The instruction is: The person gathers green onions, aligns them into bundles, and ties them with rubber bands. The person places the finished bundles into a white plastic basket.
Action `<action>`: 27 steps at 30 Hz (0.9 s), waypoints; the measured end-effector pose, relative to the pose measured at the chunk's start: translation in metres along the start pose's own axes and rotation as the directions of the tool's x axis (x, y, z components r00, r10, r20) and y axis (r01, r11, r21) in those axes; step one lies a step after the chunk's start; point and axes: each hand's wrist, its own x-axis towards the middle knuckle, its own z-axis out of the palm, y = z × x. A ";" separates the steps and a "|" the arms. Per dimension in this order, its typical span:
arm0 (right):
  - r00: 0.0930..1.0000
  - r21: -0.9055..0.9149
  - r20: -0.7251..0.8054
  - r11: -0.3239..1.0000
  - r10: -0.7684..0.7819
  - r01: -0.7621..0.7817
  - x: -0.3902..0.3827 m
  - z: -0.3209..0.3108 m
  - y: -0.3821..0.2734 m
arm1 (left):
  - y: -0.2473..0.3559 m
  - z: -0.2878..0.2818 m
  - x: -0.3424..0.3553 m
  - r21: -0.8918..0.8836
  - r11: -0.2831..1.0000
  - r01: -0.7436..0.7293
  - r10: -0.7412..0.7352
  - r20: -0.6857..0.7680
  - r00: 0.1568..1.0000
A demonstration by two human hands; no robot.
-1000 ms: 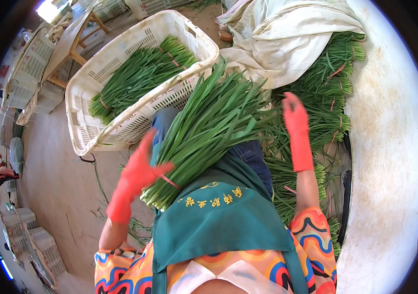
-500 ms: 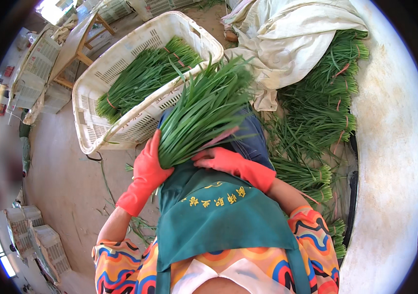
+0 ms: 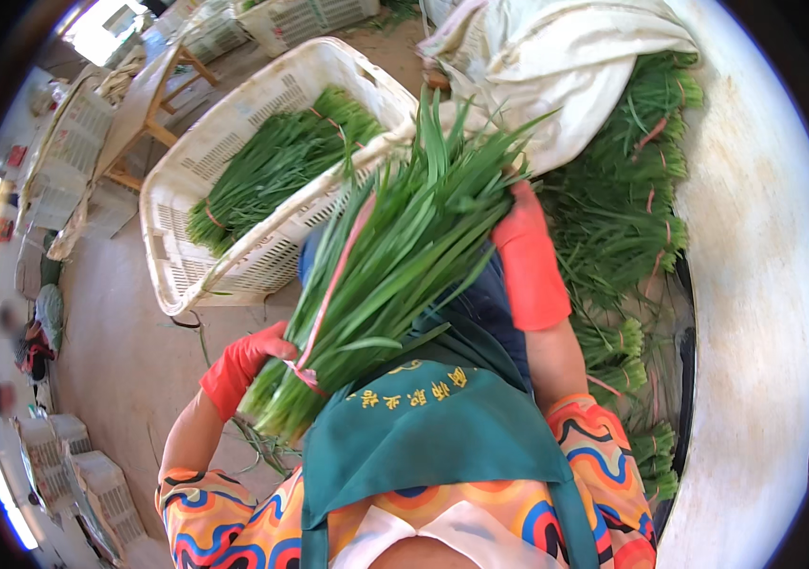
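A long bundle of flat green chive leaves (image 3: pixel 414 247) lies diagonally over my lap and green apron (image 3: pixel 438 436), pale stem ends at lower left. A pink band (image 3: pixel 338 275) is round the stem end, with a long strand running up over the leaves. My left hand (image 3: pixel 243 365), in a red rubber glove, grips the bundle beside that band. My right hand (image 3: pixel 523 228), gloved alike, is at the bundle's right edge near the leaf tips; its fingers are blurred and partly hidden among the leaves.
Ahead-left stands a white slotted crate (image 3: pixel 163 266) holding banded bundles. More bundles (image 3: pixel 618 228) lie piled at my right, partly under a cream cloth (image 3: pixel 566 66), beside a pale wall or panel (image 3: pixel 746 313). A wooden bench (image 3: pixel 139 109) and stacked crates (image 3: pixel 68 161) stand further left.
Since half a second ago my left hand has moved down-left with the stem end, and my right hand has risen from under the bundle to the leaf tips. The pink strand now shows on top.
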 end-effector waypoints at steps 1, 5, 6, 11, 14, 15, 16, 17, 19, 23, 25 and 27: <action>0.983 0.122 0.143 0.984 0.115 -0.133 0.041 -0.045 -0.020 | 0.004 0.010 0.011 0.132 0.991 0.026 -0.034 0.063 0.997; 0.950 0.232 -0.186 0.928 -0.251 0.291 0.041 -0.112 -0.102 | 0.015 0.037 0.023 0.432 0.898 0.079 0.009 -0.197 0.980; 0.895 0.140 -0.238 0.898 -0.378 0.417 0.031 -0.122 -0.114 | 0.017 0.036 0.026 0.434 0.901 0.020 0.073 -0.196 0.978; 0.765 -0.320 0.172 0.699 -0.620 0.639 -0.042 -0.074 -0.090 | 0.080 0.078 0.063 0.796 0.591 0.131 0.286 -0.359 0.889; 0.685 -0.584 0.589 0.359 -0.429 0.728 -0.083 -0.024 -0.036 | 0.104 0.098 0.112 0.788 0.612 -0.068 0.433 -0.261 0.863; 0.557 -0.548 0.775 0.121 -0.297 0.828 -0.083 -0.025 -0.018 | 0.110 0.100 0.128 0.752 0.653 -0.086 0.416 -0.261 0.871; 0.390 -0.371 0.873 0.119 -0.294 0.921 -0.085 -0.019 0.009 | 0.100 0.069 0.159 0.779 0.618 -0.105 0.445 -0.237 0.864; 0.295 -0.291 0.947 0.051 -0.129 0.955 -0.088 -0.018 0.026 | 0.088 0.041 0.184 0.802 0.585 -0.123 0.473 -0.214 0.855; 0.174 -0.162 0.984 -0.251 0.027 0.954 -0.084 -0.036 0.055 | 0.114 0.046 0.179 0.746 0.642 0.179 0.188 -0.379 0.906; 0.316 -0.233 0.907 -0.292 0.280 0.928 -0.090 -0.070 0.065 | 0.102 0.047 0.151 0.378 0.919 -0.115 0.300 -0.480 0.824; 0.327 -0.264 0.909 -0.251 0.257 0.931 -0.094 -0.073 0.062 | 0.096 0.051 0.146 0.208 0.944 -0.255 0.327 -0.500 0.802; 0.303 -0.266 0.935 -0.202 0.185 0.943 -0.093 -0.071 0.060 | 0.092 0.056 0.143 0.122 0.930 -0.346 0.361 -0.469 0.806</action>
